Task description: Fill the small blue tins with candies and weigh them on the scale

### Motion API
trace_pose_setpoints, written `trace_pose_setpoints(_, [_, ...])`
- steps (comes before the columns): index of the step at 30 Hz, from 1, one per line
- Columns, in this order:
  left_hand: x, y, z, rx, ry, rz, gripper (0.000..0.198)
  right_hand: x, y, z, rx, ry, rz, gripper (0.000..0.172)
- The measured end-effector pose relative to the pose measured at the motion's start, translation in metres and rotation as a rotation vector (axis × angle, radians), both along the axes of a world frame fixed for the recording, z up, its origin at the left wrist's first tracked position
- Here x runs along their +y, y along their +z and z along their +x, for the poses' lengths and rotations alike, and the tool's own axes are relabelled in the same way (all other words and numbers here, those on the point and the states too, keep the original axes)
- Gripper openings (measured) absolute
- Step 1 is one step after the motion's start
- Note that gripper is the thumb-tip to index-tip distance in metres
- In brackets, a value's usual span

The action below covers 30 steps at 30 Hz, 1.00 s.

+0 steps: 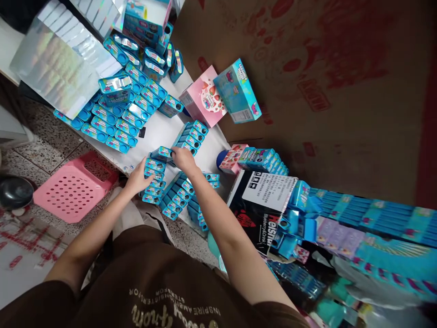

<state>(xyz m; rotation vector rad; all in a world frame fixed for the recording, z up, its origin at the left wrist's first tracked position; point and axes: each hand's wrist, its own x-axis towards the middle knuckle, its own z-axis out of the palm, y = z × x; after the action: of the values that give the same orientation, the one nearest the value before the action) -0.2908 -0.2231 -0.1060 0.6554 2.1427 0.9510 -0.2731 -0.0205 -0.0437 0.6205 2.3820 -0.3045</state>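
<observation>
My right hand pinches the end of a small blue box with a printed label and a round dark hole. The box hovers at the top of a row of similar small boxes near the table's front edge. Curled around the left side of that row is my left hand, its fingers closed against the boxes. To the right lies another row of blue boxes, partly behind my right forearm. A further short row sits just beyond my right hand.
Many blue tins cover the left of the white table, beside shiny holographic sheets. Pink and blue cartons stand against a large brown cardboard box. A black carton is right; a pink stool is left.
</observation>
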Motion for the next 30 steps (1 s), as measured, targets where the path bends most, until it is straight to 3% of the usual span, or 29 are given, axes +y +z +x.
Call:
trace_pose_setpoints(4, [0.005, -0.005, -0.021, 0.006, -0.117, 0.121, 0.079, 0.002, 0.002, -0.002, 0.092, -0.055, 0.056, 0.037])
trace_pose_setpoints(9, [0.011, 0.003, -0.042, 0.004, -0.369, 0.167, 0.065, 0.007, -0.009, -0.021, 0.148, -0.12, 0.102, 0.037])
trace_pose_setpoints(14, [0.011, 0.008, -0.064, 0.035, -0.64, 0.101, 0.081, 0.008, -0.028, -0.037, 0.079, -0.178, 0.035, 0.036])
trace_pose_setpoints(18, [0.016, 0.011, -0.07, 0.159, -0.743, 0.03, 0.083, 0.006, -0.023, -0.036, 0.071, -0.247, -0.014, 0.036])
trace_pose_setpoints(21, [0.023, 0.014, -0.072, 0.239, -0.799, -0.031, 0.079, 0.003, -0.003, -0.021, 0.23, -0.267, -0.001, 0.042])
trace_pose_setpoints(25, [0.034, 0.024, -0.074, 0.307, -0.818, -0.105, 0.072, -0.008, 0.016, 0.025, 0.419, -0.308, -0.077, 0.04])
trace_pose_setpoints(30, [0.052, 0.046, -0.068, 0.372, -0.838, -0.19, 0.069, -0.033, -0.005, 0.08, 0.335, -0.488, -0.27, 0.042])
